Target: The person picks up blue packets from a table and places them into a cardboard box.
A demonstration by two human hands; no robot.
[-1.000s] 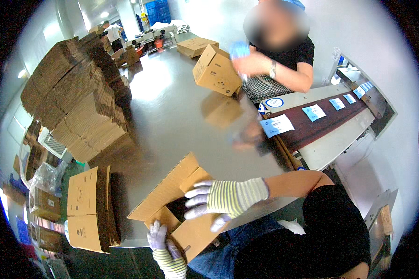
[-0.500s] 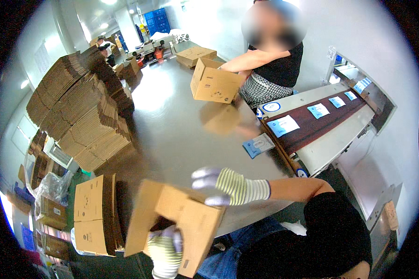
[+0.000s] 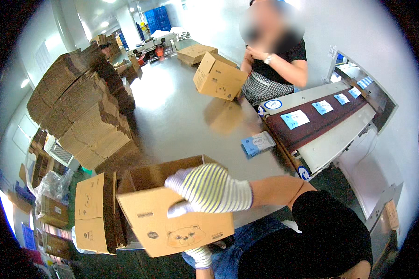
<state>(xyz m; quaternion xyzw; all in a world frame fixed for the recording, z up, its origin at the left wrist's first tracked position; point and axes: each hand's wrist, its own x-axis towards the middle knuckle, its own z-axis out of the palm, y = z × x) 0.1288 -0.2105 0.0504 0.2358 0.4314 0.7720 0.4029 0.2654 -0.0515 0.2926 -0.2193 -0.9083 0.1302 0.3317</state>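
Observation:
Tilted at the table's near edge is an open cardboard box [image 3: 149, 228] with a bear face printed on its side, its opening facing up and away. My right hand [image 3: 212, 188], in a striped knit glove, grips it near the upper edge, thumb against the printed side. My left hand [image 3: 200, 257], gloved alike, holds the box from below at its lower edge; its fingers are mostly hidden. The inside of the box is dark and only partly visible. To the left, flattened cardboard cartons [image 3: 89, 211] stand upright against the box's side.
A metal table [image 3: 172, 135] stretches away, with tall stacks of flat cartons [image 3: 79, 107] along its left. Blue-and-white packets [image 3: 258, 143] lie near a conveyor belt [image 3: 307, 132] carrying more. A co-worker [image 3: 274, 65] stands beyond, behind another tilted box [image 3: 219, 79].
The box has turned so its printed side faces me. My left hand has gone from its opening to underneath; my right hand has moved down and left onto it. The co-worker's arms have drawn back.

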